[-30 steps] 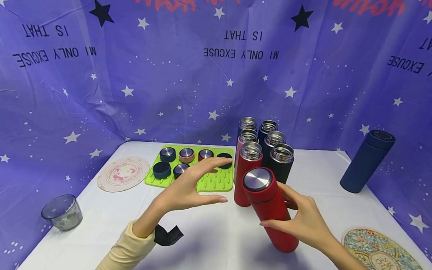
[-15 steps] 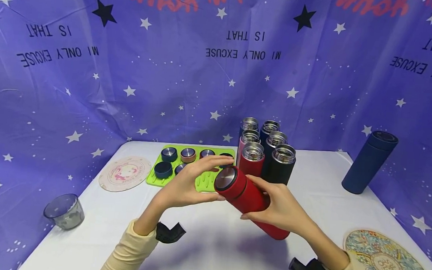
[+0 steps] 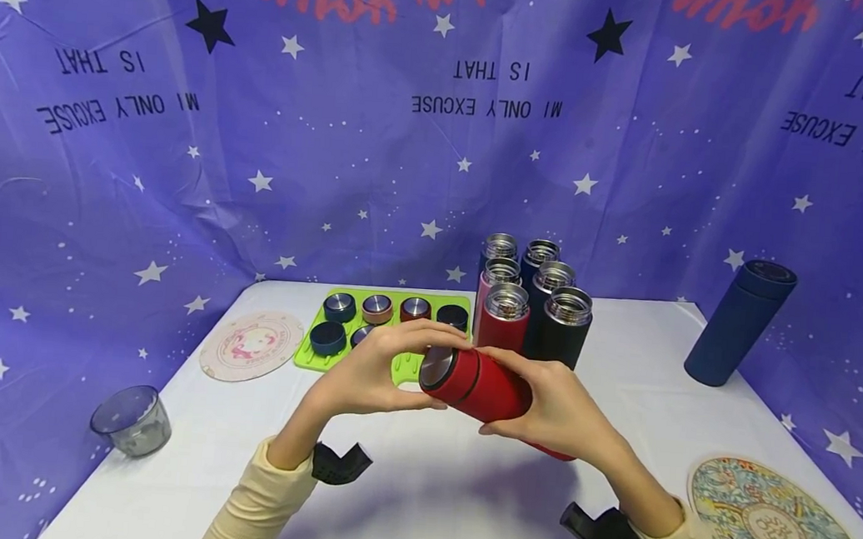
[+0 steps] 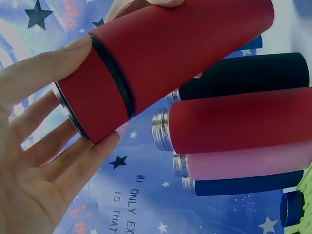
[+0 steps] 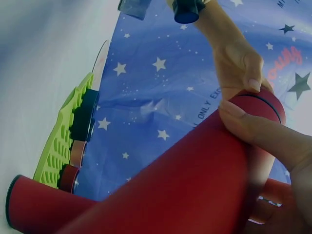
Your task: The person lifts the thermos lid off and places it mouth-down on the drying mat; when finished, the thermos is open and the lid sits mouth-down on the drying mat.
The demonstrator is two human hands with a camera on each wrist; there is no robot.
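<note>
A red thermos [image 3: 494, 389] is held tilted above the white table, its silver-topped lid pointing left. My right hand [image 3: 570, 409] grips its body, thumb on one side and fingers on the other. At the capped end, my left hand [image 3: 375, 370] spans the red lid [image 4: 95, 95], with the thumb on one side and fingertips on the opposite edge. A black ring shows between lid and body. Behind the held thermos stand several lidless flasks with bare steel necks: a red flask [image 3: 503, 325], a black flask [image 3: 564, 333], a pink flask [image 3: 496, 284] and dark blue ones.
Several loose lids, among them a pink lid [image 3: 377, 308], sit on a green mat [image 3: 424, 369] at the back left. A navy thermos [image 3: 735, 328] stands capped at far right. A glass cup [image 3: 133, 424], a pink round mat [image 3: 251, 346] and a patterned round mat [image 3: 774, 527] lie around.
My right hand has moved left with the red thermos, tipping it further over. Its lid has come between my left thumb and fingers, which have closed onto it.
</note>
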